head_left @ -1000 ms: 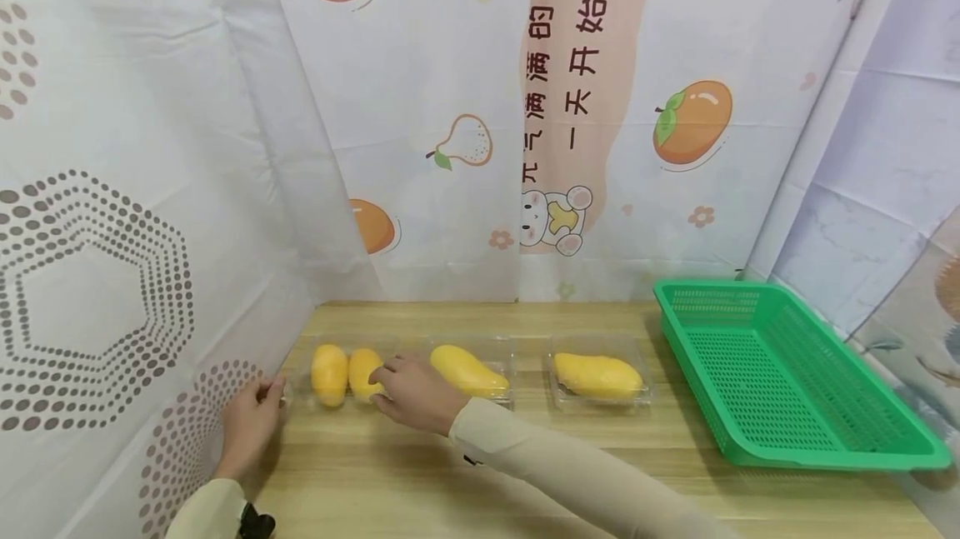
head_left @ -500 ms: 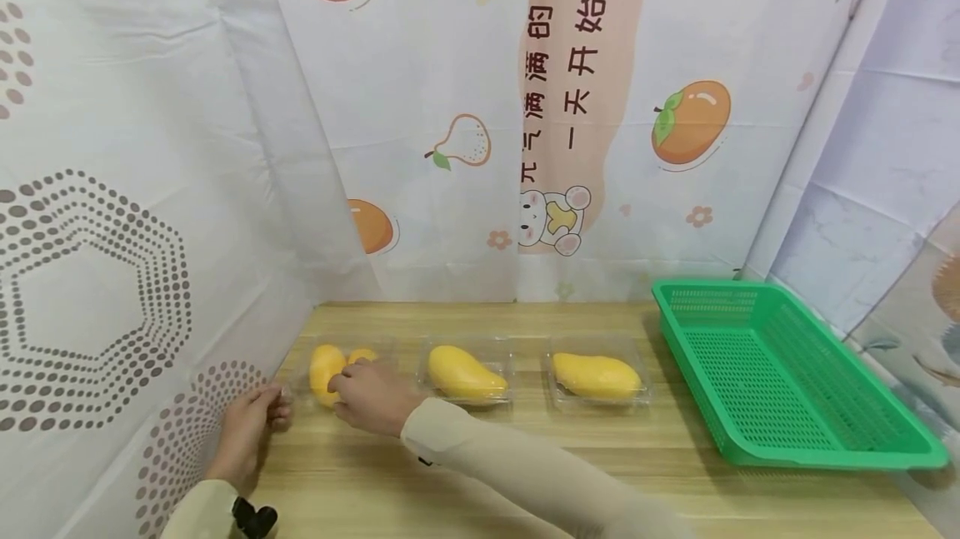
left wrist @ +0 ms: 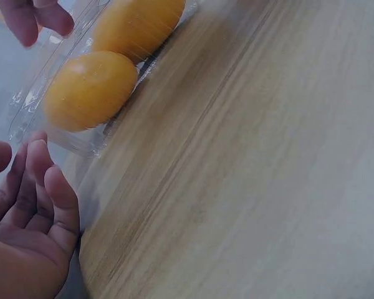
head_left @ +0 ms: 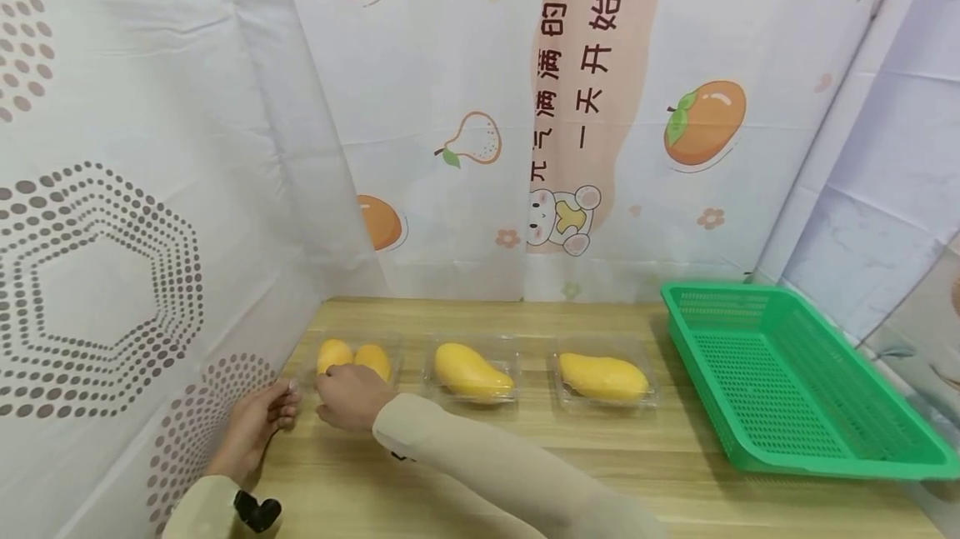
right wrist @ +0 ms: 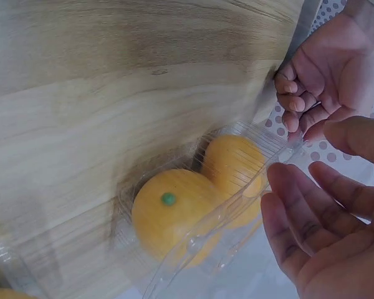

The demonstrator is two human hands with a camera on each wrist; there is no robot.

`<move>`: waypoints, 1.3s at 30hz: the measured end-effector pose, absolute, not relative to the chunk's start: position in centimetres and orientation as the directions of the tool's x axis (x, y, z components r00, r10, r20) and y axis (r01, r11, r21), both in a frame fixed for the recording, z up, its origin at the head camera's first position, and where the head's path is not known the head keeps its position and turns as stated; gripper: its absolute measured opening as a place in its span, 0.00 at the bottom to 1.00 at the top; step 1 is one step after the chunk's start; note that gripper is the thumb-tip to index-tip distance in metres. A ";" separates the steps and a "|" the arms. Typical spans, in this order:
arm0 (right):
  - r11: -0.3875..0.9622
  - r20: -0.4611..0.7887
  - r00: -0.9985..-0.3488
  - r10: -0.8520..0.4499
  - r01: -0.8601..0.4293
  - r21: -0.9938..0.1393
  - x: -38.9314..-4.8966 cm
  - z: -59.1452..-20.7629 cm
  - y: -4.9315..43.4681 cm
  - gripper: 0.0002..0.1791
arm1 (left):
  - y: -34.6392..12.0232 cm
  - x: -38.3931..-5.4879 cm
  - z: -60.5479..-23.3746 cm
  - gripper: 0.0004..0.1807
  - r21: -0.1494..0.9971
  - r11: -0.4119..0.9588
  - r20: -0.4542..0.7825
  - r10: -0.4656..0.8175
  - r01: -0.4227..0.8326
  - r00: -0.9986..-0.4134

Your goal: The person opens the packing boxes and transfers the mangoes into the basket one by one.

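At the table's left, a clear plastic box [right wrist: 237, 128] encloses two orange-yellow mangoes [right wrist: 174, 212], one with a green dot at its end. My left hand [head_left: 258, 426] is beside the box's left end, its fingers [left wrist: 61, 190] loosely bent close to a corner, thumb apart from them. From the front, my right hand [head_left: 352, 396] overlaps the box in the head view and hides part of the mangoes. The right wrist view shows its fingers [right wrist: 287, 193] relaxed and spread at the box's edge, with no thing between them and the thumb.
Two more clear boxes, a middle box [head_left: 427, 376] and a right-hand box [head_left: 651, 406], each hold one yellow mango. A green perforated basket [head_left: 731, 431] stands at the table's right. Printed curtains [head_left: 435, 64] enclose the back and sides.
My right hand has moved left along the front of the left box, from the right mango to the left one. My left hand has shifted little. The head view has turned slightly.
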State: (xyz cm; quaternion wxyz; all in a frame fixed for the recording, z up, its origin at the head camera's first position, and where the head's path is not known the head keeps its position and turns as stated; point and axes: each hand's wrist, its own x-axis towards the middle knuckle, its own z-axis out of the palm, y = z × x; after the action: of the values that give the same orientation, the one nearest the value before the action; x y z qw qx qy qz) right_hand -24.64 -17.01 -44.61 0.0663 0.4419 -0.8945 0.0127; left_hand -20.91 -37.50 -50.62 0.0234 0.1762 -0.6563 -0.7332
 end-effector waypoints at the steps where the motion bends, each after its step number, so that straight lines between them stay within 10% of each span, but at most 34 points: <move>1: 0.615 0.126 -0.607 -0.785 -0.788 0.036 -24.7 -44.6 -17.2 0.12 | -37.5 -20.9 -50.6 0.13 0.969 -0.143 -0.232 -0.266 -0.200 -0.936; 39: 0.622 0.181 -0.601 -0.779 -0.704 0.341 -24.7 -46.0 -23.5 0.08 | -38.2 -20.3 -51.6 0.16 0.982 -0.032 -0.188 -0.238 -0.186 -0.953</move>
State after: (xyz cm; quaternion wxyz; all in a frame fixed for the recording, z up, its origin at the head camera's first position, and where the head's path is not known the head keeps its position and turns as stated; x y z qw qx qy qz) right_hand -24.66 -23.49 -46.04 0.1576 0.4182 -0.8868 -0.1181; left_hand -20.31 -38.20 -51.60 0.0185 0.1523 -0.6956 -0.7019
